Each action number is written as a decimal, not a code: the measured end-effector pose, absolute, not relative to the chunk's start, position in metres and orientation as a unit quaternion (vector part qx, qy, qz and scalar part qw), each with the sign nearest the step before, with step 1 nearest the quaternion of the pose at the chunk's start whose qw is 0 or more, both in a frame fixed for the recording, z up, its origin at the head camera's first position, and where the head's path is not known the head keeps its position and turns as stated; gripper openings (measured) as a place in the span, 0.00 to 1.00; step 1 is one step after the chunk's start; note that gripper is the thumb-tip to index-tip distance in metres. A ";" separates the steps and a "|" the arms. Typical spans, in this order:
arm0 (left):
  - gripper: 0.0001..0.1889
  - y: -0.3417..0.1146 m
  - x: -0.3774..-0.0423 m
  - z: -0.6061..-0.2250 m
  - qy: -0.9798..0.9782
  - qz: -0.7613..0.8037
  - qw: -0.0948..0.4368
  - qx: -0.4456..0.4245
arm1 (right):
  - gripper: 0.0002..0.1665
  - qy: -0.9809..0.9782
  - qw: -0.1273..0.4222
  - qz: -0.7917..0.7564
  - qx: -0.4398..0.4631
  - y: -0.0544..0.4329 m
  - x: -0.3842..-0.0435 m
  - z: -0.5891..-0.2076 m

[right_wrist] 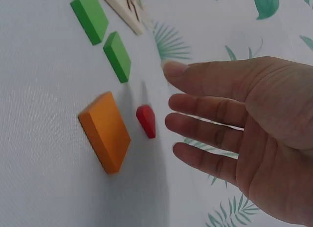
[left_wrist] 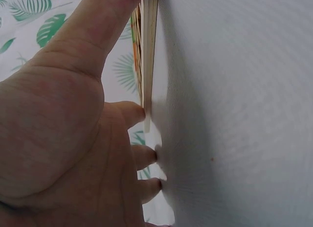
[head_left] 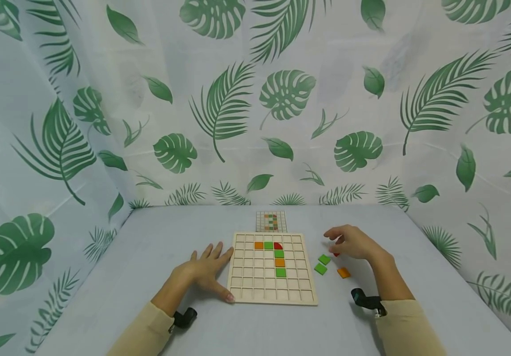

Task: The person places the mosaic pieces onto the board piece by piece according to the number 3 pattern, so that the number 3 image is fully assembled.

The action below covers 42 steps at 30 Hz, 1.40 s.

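A square wooden grid board (head_left: 251,291) lies on the table. On it, an orange tile (head_left: 259,245), a green tile (head_left: 268,245) and a red rounded tile (head_left: 277,245) form a row, with green, orange and green tiles running down below the red one. My left hand (head_left: 204,272) rests with fingers spread at the board's left side, the thumb by its near corner. Empty and with fingers extended, my right hand (head_left: 352,242) hovers close to a loose red tile (right_wrist: 146,121). Loose beside it lie an orange tile (right_wrist: 106,134) and two green tiles (right_wrist: 90,17).
Behind the board lies a small pattern card (head_left: 261,221) showing a grid with coloured squares. A leaf-printed curtain (head_left: 237,168) closes off the back and both sides of the white table (head_left: 157,232). Dark wrist cameras (head_left: 185,318) sit on both wrists.
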State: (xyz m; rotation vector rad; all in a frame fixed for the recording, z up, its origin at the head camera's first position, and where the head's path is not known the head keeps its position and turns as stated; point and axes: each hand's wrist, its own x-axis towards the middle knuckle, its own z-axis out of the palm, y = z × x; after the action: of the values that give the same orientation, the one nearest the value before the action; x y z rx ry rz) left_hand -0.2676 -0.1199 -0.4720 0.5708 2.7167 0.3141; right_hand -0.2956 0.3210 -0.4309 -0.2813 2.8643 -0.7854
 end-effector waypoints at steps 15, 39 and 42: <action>0.73 -0.120 -0.268 -0.470 0.958 0.112 0.175 0.199 | 0.23 0.957 0.090 -0.267 -0.071 0.336 -0.298 -0.442; 0.74 -0.119 -0.268 -0.472 0.958 0.113 0.176 0.197 | 0.07 0.956 0.092 -0.265 -0.089 0.331 -0.300 -0.448; 0.74 -0.119 -0.269 -0.472 0.958 0.113 0.175 0.197 | 0.06 0.953 0.099 -0.271 -0.090 0.331 -0.300 -0.447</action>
State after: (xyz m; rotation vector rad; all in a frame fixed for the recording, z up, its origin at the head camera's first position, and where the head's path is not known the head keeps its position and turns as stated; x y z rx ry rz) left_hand -0.2685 -0.1192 -0.4719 0.5567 2.7139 0.3215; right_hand -0.3003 0.3310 -0.4474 -0.2673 2.8190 -0.8030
